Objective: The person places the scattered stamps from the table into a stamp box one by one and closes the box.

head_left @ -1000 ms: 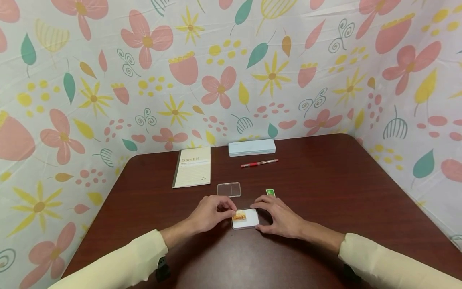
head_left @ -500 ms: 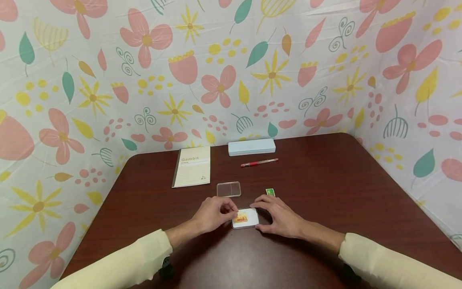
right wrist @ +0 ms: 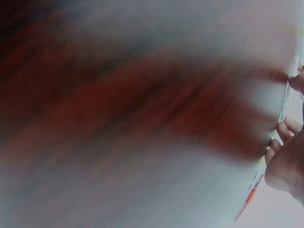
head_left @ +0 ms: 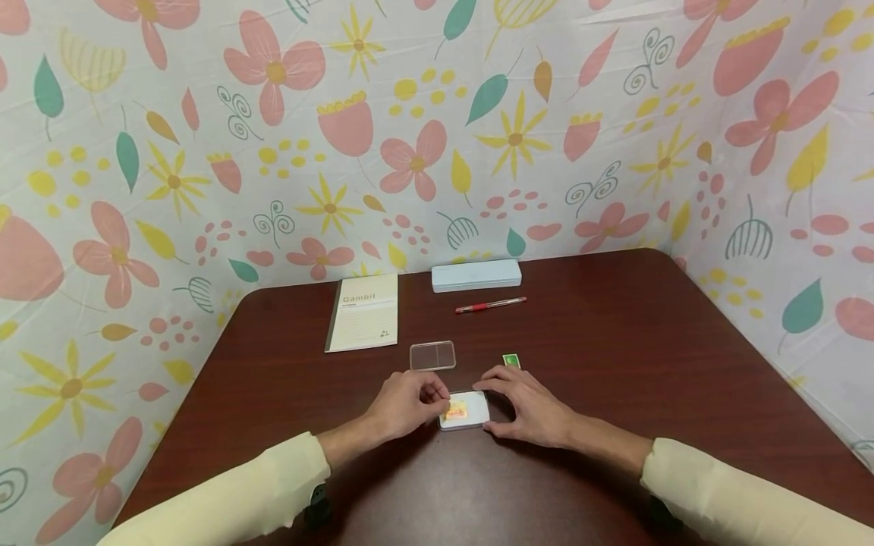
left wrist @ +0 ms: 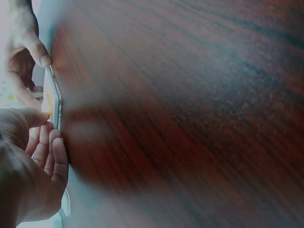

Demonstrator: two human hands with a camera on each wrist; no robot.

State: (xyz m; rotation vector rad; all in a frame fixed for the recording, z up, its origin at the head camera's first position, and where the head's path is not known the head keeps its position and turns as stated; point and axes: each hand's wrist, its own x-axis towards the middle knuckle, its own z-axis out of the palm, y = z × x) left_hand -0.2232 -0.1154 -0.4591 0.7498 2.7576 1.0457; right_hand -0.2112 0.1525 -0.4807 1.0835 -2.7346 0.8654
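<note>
A shallow clear case [head_left: 480,419] with a white inside lies on the table in front of me. On its left half is a small orange-and-yellow stamp [head_left: 456,410], its left edge between the thumb and fingertips of my left hand [head_left: 404,404]. My right hand [head_left: 531,408] holds the case by its right end, thumb at the near corner and fingers at the far one. Seen from the left wrist, the case [left wrist: 56,102] is nearly edge-on, with the left thumb on the stamp. The right wrist view catches only part of the right hand [right wrist: 289,156], at its border.
Beyond the left hand lies a clear lid [head_left: 432,356]. A green stamp [head_left: 511,361] is just past the right fingers. Farther back are a cream notebook [head_left: 363,312], a red pen [head_left: 491,305] and a pale blue pencil case [head_left: 476,275], near the patterned curtain [head_left: 416,159].
My left hand has shifted slightly right with the stamp, which moved a little inward on the case and now faces up more plainly. The right hand keeps its hold.
</note>
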